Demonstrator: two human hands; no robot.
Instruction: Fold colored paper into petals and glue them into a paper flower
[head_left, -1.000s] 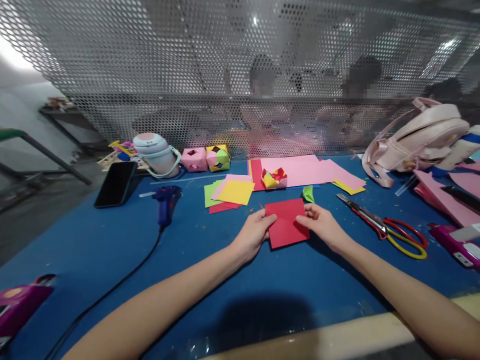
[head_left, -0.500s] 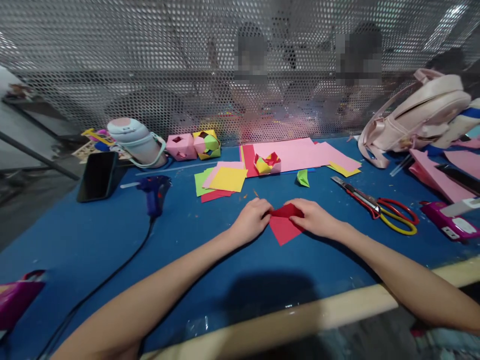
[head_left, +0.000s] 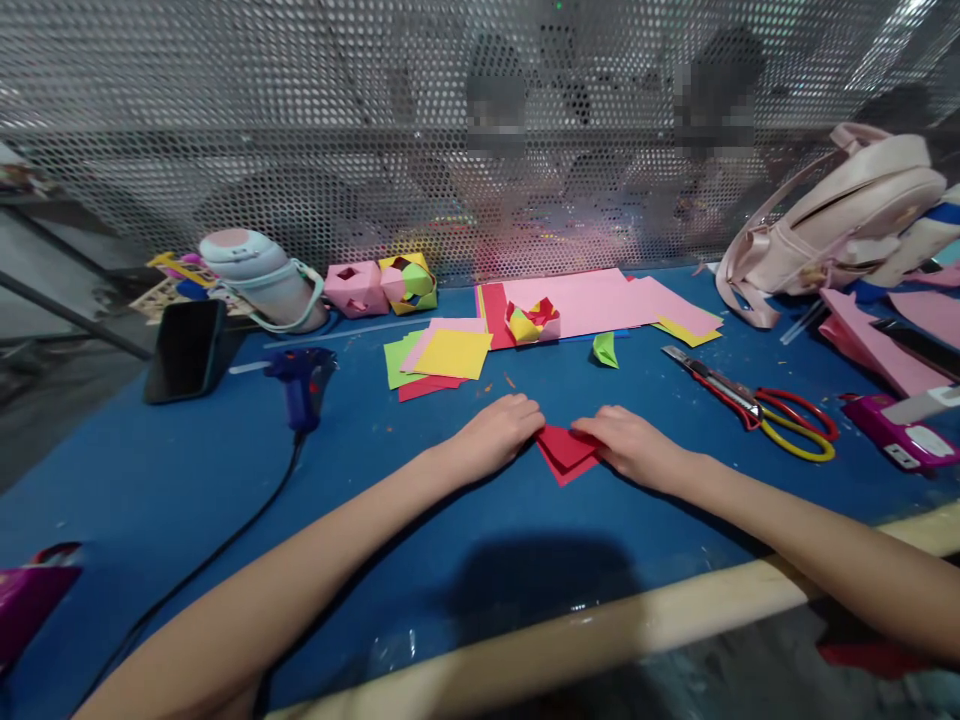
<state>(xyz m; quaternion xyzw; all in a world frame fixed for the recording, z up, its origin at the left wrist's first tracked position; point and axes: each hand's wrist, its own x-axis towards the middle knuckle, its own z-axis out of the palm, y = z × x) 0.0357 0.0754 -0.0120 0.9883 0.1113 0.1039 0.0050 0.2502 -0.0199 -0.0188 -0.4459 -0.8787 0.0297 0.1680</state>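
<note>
A red paper square (head_left: 566,451) lies folded over on the blue table mat (head_left: 420,520), showing as a small triangle between my hands. My left hand (head_left: 499,433) presses its left edge with curled fingers. My right hand (head_left: 628,444) pins the right side, fingers closed down on the fold. Much of the paper is hidden under both hands.
Beyond my hands lie a stack of coloured squares (head_left: 442,356), pink sheets (head_left: 592,300) and a small folded paper piece (head_left: 531,322). Scissors (head_left: 787,425) and a utility knife (head_left: 701,372) lie right. A glue gun (head_left: 298,378), phone (head_left: 184,348) and bottle (head_left: 259,277) sit left. A perforated metal screen (head_left: 375,130) closes the back.
The flat red square has been folded over toward me into a smaller triangle. Both hands have moved closer together and now press down on it.
</note>
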